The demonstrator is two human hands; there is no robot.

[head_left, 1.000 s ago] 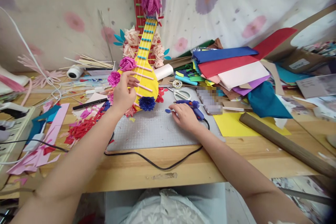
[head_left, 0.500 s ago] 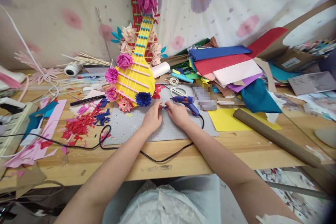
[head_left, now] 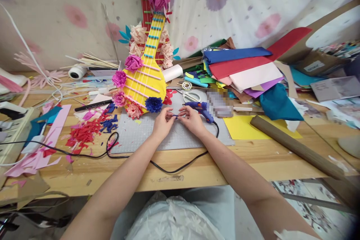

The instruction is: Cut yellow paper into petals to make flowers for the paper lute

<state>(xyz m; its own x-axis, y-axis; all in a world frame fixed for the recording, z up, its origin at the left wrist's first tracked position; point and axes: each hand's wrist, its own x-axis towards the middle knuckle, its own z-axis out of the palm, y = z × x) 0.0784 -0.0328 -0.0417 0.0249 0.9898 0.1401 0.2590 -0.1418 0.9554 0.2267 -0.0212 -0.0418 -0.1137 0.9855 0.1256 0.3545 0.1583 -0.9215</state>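
Observation:
Over the grey cutting mat point(head_left: 140, 138), my left hand point(head_left: 163, 123) and my right hand point(head_left: 191, 120) meet with their fingertips pinched on a small dark blue piece point(head_left: 176, 116), probably paper; its shape is mostly hidden. Just behind my right hand lies a blue hot glue gun point(head_left: 201, 109), its black cord running over the table. Behind my left hand leans a yellow paper lute-like instrument point(head_left: 146, 78) with strings and paper flowers. A dark blue paper flower point(head_left: 153, 105) sits at its lower right edge, close to my left fingers.
Red and blue paper scraps point(head_left: 84, 131) lie left of the mat. White-handled scissors point(head_left: 191, 96) and a reel point(head_left: 186, 86) lie behind the glue gun. Coloured paper sheets point(head_left: 242, 60) pile up at the back right. A brown roll point(head_left: 295, 146) lies across yellow paper point(head_left: 236, 127). A black cord point(head_left: 180, 171) loops near the front.
My fingers have shifted and risen a little, their tips now pinching the small blue piece more visibly between both hands. The glue gun and instrument stay in place.

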